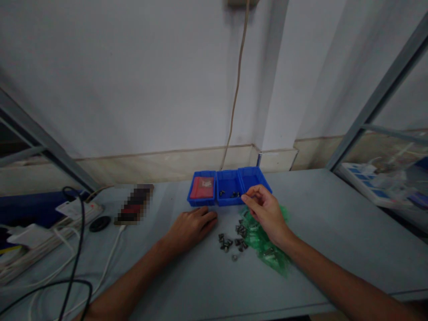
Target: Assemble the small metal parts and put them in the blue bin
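My right hand [264, 209] is over the front edge of the blue bins, thumb and forefinger pinched together. Whatever lies between those fingertips is too small to make out. Palm down, my left hand [195, 225] rests on the table just before the left blue bin [190, 201], its fingers loosely laid out and holding nothing. That bin contains a red packet [202, 189]. A few small dark screws [234, 195] lie in the middle blue bin [229, 178]. Loose dark metal pieces [225, 243], apparently screws, are scattered between my hands, beside a green plastic bag [267, 245] partly under my right wrist.
The right blue bin [250, 174] adjoins the middle one. At left are a pixelated phone-like object [135, 204], a black round disc [100, 224], a power strip [43, 247] and cables [110, 258]. A cord [238, 84] hangs down the wall. Grey frame posts [354, 138] flank the table.
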The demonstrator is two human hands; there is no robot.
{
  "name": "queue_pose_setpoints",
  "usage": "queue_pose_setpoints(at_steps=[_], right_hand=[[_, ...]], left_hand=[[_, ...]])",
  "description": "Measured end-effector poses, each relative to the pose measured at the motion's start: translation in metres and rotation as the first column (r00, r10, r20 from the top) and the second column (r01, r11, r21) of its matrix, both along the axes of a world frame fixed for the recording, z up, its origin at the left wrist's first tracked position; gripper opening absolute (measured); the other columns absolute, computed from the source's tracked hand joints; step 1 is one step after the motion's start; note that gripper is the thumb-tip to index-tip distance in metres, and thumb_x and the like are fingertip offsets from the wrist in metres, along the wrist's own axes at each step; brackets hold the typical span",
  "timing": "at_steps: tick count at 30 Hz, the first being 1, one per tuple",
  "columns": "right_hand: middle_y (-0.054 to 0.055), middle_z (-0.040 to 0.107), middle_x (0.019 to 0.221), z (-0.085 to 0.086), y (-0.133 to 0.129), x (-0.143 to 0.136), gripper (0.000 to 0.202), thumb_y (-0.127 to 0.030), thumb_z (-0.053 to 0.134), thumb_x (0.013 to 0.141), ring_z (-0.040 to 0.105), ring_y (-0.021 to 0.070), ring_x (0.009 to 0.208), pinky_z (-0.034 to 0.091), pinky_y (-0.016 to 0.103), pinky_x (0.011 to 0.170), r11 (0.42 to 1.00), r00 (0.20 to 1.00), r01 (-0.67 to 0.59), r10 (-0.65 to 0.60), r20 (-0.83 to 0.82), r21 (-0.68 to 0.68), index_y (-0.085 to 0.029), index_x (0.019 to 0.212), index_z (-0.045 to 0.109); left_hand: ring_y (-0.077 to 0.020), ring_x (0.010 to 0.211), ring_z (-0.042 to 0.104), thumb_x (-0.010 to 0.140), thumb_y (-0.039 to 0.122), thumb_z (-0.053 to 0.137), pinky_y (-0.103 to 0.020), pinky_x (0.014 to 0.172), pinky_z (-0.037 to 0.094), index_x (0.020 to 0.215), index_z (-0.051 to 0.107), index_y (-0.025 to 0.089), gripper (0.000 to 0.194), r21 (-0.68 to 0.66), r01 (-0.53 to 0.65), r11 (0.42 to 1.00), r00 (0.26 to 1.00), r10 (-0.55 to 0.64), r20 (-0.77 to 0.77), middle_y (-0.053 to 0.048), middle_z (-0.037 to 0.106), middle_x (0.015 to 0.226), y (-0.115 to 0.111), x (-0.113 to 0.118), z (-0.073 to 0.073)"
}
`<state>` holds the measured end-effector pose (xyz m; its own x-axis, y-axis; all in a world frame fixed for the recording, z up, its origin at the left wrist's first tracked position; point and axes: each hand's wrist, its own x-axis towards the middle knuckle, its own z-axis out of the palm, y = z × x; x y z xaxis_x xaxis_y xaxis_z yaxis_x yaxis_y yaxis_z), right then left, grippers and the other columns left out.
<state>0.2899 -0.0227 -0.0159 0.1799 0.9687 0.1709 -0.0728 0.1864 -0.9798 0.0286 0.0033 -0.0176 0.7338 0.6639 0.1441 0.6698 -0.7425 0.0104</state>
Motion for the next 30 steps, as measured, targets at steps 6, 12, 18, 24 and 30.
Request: queue_pose_setpoints(at_steps=[6,12,18,24,30], right_hand=[[-0.005,0.052,0.063,0.000,0.001,0.003,0.037,-0.052,0.086,0.080,0.043,0.0142,0.051,0.030,0.026,0.043,0.999,0.998,0.033,-0.034,0.045,0.025,-0.026,0.090,0.063],[-0.001,0.060,0.074,-0.001,0.000,0.003,0.032,-0.047,0.087,0.080,0.051,0.0164,0.060,0.036,0.027,0.048,0.998,0.996,0.031,-0.036,0.087,0.052,-0.026,0.090,0.064],[-0.005,0.051,0.062,0.004,-0.001,-0.001,0.035,-0.053,0.083,0.083,0.043,0.0122,0.048,0.032,0.025,0.042,1.000,1.000,-0.014,0.014,0.025,0.024,-0.025,0.087,0.063],[-0.004,0.057,0.065,0.011,-0.006,-0.005,0.043,-0.064,0.078,0.085,0.043,0.0100,0.047,0.031,0.022,0.040,0.995,0.994,-0.098,0.097,-0.047,-0.030,-0.023,0.083,0.064],[-0.002,0.059,0.065,0.013,-0.007,-0.006,0.048,-0.068,0.077,0.084,0.043,0.0106,0.049,0.029,0.024,0.042,0.993,0.994,-0.108,0.106,-0.032,-0.048,-0.022,0.077,0.065]], left_hand=[[-0.0204,0.088,0.071,0.113,0.038,0.040,-0.029,0.075,0.055,0.120,0.068,0.024,0.033,-0.019,-0.003,1.000,1.000,0.004,0.019,-0.006,0.071,0.102,0.001,0.000,0.000],[-0.0209,0.090,0.072,0.113,0.037,0.043,-0.029,0.078,0.055,0.118,0.068,0.024,0.029,-0.057,-0.006,0.998,1.000,0.007,0.025,-0.005,0.072,0.102,0.000,0.001,0.003],[-0.0207,0.089,0.072,0.113,0.036,0.042,-0.029,0.076,0.055,0.120,0.067,0.025,0.028,-0.043,-0.003,0.999,1.000,0.004,0.020,-0.005,0.073,0.103,0.004,-0.002,-0.003],[-0.0209,0.090,0.072,0.114,0.038,0.040,-0.029,0.075,0.054,0.120,0.066,0.024,0.030,-0.020,-0.007,1.000,1.000,0.007,0.004,-0.006,0.072,0.105,0.007,-0.004,-0.005],[-0.0217,0.085,0.073,0.112,0.044,0.045,-0.029,0.071,0.052,0.115,0.064,0.024,0.028,0.005,-0.068,0.998,0.996,0.068,-0.057,-0.007,0.073,0.106,0.007,-0.006,0.001]])
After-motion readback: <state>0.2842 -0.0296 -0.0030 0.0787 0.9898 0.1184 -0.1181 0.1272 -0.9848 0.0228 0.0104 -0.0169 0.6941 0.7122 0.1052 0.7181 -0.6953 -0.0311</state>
